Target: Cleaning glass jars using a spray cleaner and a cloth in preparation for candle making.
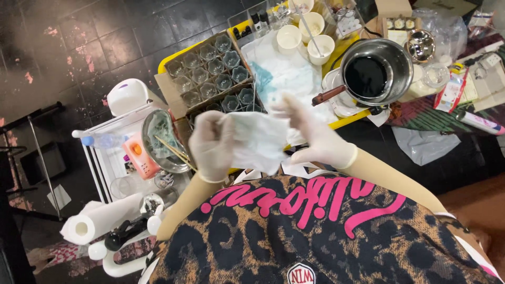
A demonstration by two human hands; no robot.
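Note:
Both my hands wear thin white gloves and are raised in front of my chest. My left hand (211,146) grips one side of a crumpled white paper tissue (258,141). My right hand (314,138) holds the tissue's other side with its fingers spread and blurred. Beyond the hands, a cardboard tray (179,97) holds several small dark glass jars (213,68). A steel saucepan (376,71) with dark liquid and a wooden handle stands to the right on a white plate.
Three white paper cups (307,34) with stir sticks stand at the back of the yellow table (347,120). A steel bowl (158,139) with wooden sticks sits on a white cart at left, above a paper towel roll (97,221). Packets and boxes crowd the right.

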